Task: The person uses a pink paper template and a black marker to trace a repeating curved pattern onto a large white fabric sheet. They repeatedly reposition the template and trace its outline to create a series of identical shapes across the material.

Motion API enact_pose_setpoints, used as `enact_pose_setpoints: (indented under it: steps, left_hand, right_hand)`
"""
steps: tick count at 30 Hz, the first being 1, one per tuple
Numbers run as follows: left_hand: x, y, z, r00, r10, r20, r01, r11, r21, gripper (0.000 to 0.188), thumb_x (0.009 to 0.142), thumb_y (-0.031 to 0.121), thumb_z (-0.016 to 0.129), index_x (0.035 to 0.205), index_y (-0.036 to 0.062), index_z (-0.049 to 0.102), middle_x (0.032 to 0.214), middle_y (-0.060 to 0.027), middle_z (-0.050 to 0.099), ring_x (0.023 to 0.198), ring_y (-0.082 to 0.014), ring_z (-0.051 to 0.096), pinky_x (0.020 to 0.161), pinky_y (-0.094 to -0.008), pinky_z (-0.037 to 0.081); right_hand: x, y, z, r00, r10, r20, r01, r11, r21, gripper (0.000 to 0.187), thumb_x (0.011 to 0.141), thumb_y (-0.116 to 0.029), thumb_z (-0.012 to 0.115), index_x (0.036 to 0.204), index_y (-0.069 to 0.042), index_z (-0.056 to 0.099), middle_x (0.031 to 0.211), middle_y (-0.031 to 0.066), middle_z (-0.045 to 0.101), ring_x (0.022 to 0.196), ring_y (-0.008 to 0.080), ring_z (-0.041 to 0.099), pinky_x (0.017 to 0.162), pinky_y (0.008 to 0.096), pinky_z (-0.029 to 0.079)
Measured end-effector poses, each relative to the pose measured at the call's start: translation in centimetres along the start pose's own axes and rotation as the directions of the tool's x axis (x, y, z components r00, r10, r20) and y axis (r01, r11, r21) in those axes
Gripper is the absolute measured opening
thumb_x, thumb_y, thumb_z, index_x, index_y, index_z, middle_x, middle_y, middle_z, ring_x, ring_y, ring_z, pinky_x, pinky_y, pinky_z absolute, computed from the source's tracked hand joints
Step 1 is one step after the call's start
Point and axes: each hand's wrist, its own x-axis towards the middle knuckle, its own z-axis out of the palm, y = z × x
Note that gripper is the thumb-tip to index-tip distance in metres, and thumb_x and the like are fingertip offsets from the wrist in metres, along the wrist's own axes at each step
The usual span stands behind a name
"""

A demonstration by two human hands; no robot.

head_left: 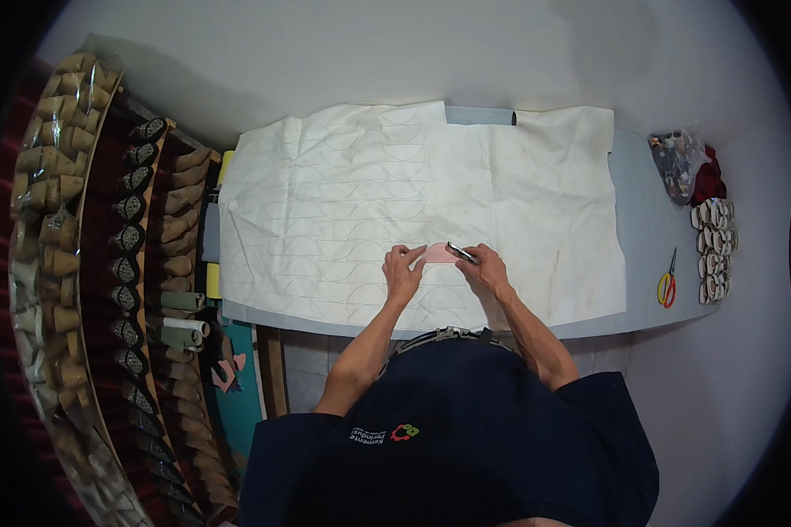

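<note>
While the thin pink template [438, 254] was pinned flat by the left hand [402, 266], a pen [461, 254] was pinched in the right hand [486, 268]; it looked light and bendable, best pressed at its edge.

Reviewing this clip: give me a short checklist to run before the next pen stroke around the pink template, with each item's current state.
1. Left hand pressing the pink curved template flat: ok, fingers rest on its left end.
2. Right hand gripping the dark pen: ok, the pen lies across the template's right end.
3. Pen tip on the template's edge: cannot tell, too small.
4. Large white fabric sheet lying flat on the grey table: ok, only light creases.
5. Template lined up with the curved outlines already drawn: cannot tell.
6. Yellow-handled scissors away from the hands: ok, off the sheet at the right.
</note>
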Motion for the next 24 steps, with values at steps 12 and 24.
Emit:
enact_pose_setpoints:
  steps: [12,24]
  left_hand:
    - [-2.0,4.3,2.8,0.908,0.255,0.333,-0.378,0.843,0.383,0.039,0.083,0.010,0.069,0.118,-0.0071,0.071,0.142,-0.0324,0.050,0.135,-0.0449,0.048,0.109,-0.0465,0.045]
    - [-3.2,7.0,3.2,0.817,-0.086,0.571,-0.297,0.784,0.545,0.058,0.094,0.030,0.060,0.143,0.0007,0.064,0.153,-0.0360,0.047,0.151,-0.0551,0.027,0.107,-0.0580,0.037]
  right_hand:
    - [5.3,-5.6,0.3,0.999,-0.040,-0.037,0.053,0.892,0.449,0.040,0.107,-0.036,0.064,0.100,0.003,0.072,0.076,0.0137,0.069,0.070,0.0195,0.063,0.066,0.0372,0.050]
    - [5.3,-5.5,2.6,0.971,-0.129,0.200,0.086,0.974,0.211,0.050,0.106,-0.050,0.058,0.104,-0.004,0.078,0.084,0.0155,0.075,0.074,0.0316,0.071,0.071,0.0420,0.054]
